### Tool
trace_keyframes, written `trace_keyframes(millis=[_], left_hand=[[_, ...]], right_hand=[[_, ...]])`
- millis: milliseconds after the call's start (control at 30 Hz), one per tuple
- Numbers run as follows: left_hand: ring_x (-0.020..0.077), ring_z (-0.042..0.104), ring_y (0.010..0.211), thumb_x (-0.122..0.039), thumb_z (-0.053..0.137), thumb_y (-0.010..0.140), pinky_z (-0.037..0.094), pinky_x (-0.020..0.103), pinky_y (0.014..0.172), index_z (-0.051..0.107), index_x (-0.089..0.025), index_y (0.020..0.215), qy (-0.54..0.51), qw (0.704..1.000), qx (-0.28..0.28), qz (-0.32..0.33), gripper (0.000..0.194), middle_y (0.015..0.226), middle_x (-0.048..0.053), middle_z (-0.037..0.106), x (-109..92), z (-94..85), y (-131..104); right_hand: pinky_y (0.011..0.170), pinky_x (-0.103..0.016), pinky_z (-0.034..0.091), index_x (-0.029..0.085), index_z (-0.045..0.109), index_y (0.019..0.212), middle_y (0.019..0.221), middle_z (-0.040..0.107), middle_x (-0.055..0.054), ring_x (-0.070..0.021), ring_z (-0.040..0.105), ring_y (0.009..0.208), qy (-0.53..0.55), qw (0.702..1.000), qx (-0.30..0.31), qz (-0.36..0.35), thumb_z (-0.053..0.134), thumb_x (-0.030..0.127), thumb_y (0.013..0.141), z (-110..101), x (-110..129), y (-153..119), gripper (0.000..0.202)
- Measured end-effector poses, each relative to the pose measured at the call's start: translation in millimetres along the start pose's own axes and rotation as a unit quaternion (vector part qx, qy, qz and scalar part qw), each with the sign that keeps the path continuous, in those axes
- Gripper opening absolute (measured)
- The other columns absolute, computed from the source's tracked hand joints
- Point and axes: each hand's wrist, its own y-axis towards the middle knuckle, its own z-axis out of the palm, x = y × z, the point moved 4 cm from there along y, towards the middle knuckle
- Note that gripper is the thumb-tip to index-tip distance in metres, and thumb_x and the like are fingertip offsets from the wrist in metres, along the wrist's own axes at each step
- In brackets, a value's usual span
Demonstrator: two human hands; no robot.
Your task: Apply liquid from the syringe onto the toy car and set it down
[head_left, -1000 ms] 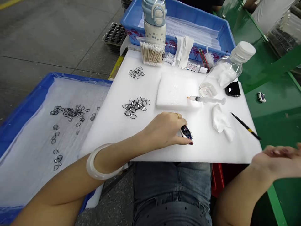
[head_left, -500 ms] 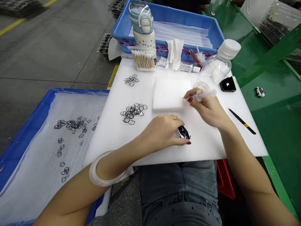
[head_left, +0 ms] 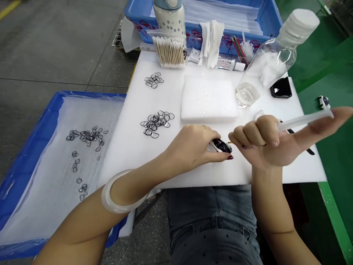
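Now our left hand (head_left: 192,148) pinches the toy car (head_left: 221,145); our right hand (head_left: 261,141), beside it, closes around the syringe (head_left: 305,120).

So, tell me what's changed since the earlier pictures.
The right hand has come in from the right, taken hold of the syringe from the white foam block and brought its tip to the small car-shaped piece. The left hand still holds that piece; the black ring piles stayed put.
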Motion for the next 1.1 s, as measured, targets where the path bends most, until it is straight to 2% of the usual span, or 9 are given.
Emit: trace_keyframes(millis=[100, 233, 467, 633, 1100], left_hand=[[0.0174, 0.062, 0.066, -0.054, 0.074, 0.081, 0.038, 0.029, 0.059, 0.076, -0.017, 0.081, -0.018, 1.0, 0.001, -0.005, 0.036, 0.071, 0.001, 0.071, 1, -0.4, 0], [0.0176, 0.063, 0.068, -0.05, 0.075, 0.081, 0.04, 0.03, 0.061, 0.076, -0.017, 0.082, -0.025, 1.0, -0.002, -0.004, 0.033, 0.073, 0.001, 0.072, 2, -0.4, 0], [0.0172, 0.063, 0.067, -0.05, 0.075, 0.08, 0.037, 0.029, 0.057, 0.075, -0.019, 0.077, -0.021, 1.0, -0.009, -0.002, 0.031, 0.069, 0.0, 0.07, 2, -1.8, 0], [0.0181, 0.065, 0.069, -0.05, 0.075, 0.081, 0.04, 0.03, 0.06, 0.075, -0.019, 0.081, -0.015, 1.0, -0.008, -0.001, 0.031, 0.075, 0.001, 0.073, 3, -1.2, 0], [0.019, 0.067, 0.069, -0.053, 0.073, 0.082, 0.041, 0.03, 0.062, 0.076, -0.02, 0.082, -0.009, 1.0, -0.006, 0.006, 0.033, 0.075, 0.001, 0.074, 3, -1.5, 0]], right_hand=[[0.051, -0.03, 0.023, 0.02, 0.022, 0.053, 0.049, 0.012, 0.005, -0.0107, 0.016, 0.047, 0.046, 0.999, 0.003, -0.002, 0.05, 0.07, 0.088, -6, -4, 2, 0.068], [0.051, -0.029, 0.022, 0.019, 0.019, 0.052, 0.048, 0.01, 0.006, -0.0102, 0.016, 0.046, 0.061, 0.998, -0.001, -0.002, 0.06, 0.064, 0.085, -4, -9, 4, 0.069], [0.05, -0.029, 0.021, 0.02, 0.022, 0.051, 0.048, 0.012, 0.006, -0.0101, 0.015, 0.047, 0.047, 0.999, -0.01, -0.01, 0.052, 0.068, 0.089, -1, -11, 5, 0.068], [0.051, -0.029, 0.023, 0.021, 0.026, 0.051, 0.047, 0.017, 0.004, -0.0111, 0.018, 0.048, 0.046, 0.999, -0.009, 0.008, 0.045, 0.073, 0.089, -4, -11, 4, 0.068], [0.051, -0.029, 0.026, 0.021, 0.03, 0.052, 0.049, 0.02, 0.004, -0.0108, 0.021, 0.048, 0.05, 0.999, -0.006, -0.008, 0.047, 0.081, 0.082, -11, -13, 2, 0.069]])
